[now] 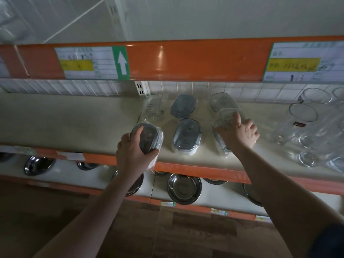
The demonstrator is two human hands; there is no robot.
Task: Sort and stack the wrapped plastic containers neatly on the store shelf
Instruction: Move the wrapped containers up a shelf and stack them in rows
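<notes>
My left hand (135,148) grips a wrapped dark-lidded container (148,136) at the shelf (74,120) edge, my right hand (240,131) clutches a clear one (226,116), and the lidded containers (186,135) between them lie unstacked.

On the cream shelf board (74,118) we find our left hand (133,153) at nine o'clock, gripping a round dark-lidded wrapped container (149,136). At the centre sits an oval grey-lidded container (187,135), a rectangular grey-lidded box (184,106) behind it at twelve. At three o'clock our right hand (240,132) rests on stacked clear wrapped containers (226,108) (clear glass tumblers (305,131) farther right). Steel bowls (184,189) lie on the shelf below, at six.
</notes>
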